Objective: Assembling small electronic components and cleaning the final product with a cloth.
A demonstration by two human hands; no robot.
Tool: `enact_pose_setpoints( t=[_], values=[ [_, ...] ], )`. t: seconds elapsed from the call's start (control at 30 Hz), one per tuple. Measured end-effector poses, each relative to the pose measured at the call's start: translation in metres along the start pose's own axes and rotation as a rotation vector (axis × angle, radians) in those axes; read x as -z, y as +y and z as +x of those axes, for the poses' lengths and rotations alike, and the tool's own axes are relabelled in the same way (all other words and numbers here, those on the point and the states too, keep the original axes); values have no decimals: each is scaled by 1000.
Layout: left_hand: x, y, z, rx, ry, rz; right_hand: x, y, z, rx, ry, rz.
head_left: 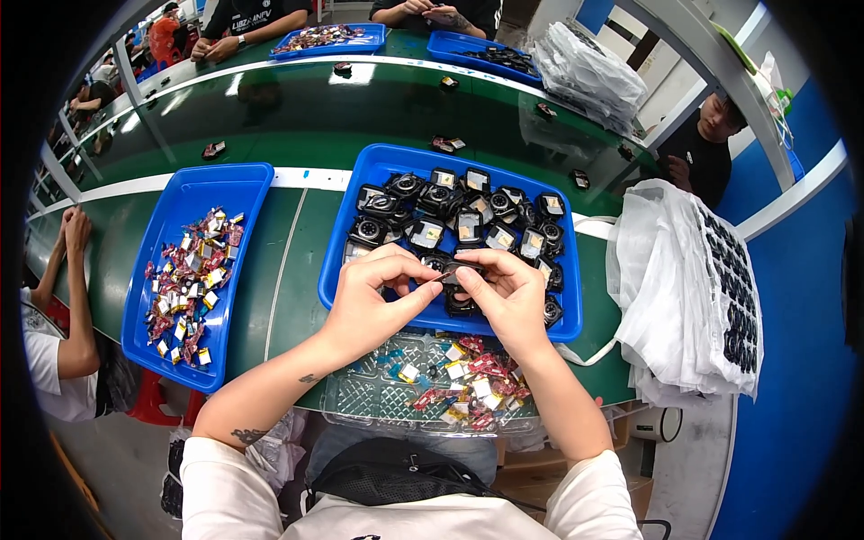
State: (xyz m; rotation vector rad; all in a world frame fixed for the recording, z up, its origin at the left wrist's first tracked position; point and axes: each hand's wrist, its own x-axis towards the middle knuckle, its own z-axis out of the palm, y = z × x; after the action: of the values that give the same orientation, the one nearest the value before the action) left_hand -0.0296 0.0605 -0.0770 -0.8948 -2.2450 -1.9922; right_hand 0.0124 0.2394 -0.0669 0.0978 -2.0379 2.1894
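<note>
My left hand (382,292) is closed in a pinch, thumb against forefinger, at the left end of a small thin dark part with a reddish edge (446,274). At its other end, my right hand (506,292) grips it between thumb and fingers; its exact kind is too small to tell. Both hands are over the near side of a blue tray (360,175) full of black smartwatch cases (367,230), some showing round backs, others pale square insides. Just below the hands, a clear plastic blister tray (360,396) carries red circuit boards with small silvery battery cells (486,389).
Another blue tray (261,193) at left holds more boards and cells. Stacked white bagged sheets of black parts (670,288) stand at right. Beyond runs a green conveyor (306,117) with scattered pieces. Co-workers sit across it, at left and at far right.
</note>
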Motion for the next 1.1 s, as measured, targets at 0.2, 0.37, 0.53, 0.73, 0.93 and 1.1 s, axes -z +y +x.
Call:
enact_pose_setpoints(
  t=[0.2, 0.37, 0.53, 0.73, 0.93, 1.1],
  values=[
    [0, -8, -1, 48, -70, -116, 2, 6, 0, 108, -6, -8],
    [4, -6, 3, 182, -128, -340, 3, 7, 0, 150, 9, -40],
    [3, -7, 3, 224, -183, -359, 3, 8, -1, 149, 15, -59],
    [3, -6, 3, 224, -151, -386, 0, 3, -1, 85, 27, -66],
    [2, -8, 4, 234, -159, -361, -2, 4, -3, 162, 105, -165],
    [4, -8, 3, 221, -128, -406, -2, 5, -6, 233, 48, -341]
  ],
)
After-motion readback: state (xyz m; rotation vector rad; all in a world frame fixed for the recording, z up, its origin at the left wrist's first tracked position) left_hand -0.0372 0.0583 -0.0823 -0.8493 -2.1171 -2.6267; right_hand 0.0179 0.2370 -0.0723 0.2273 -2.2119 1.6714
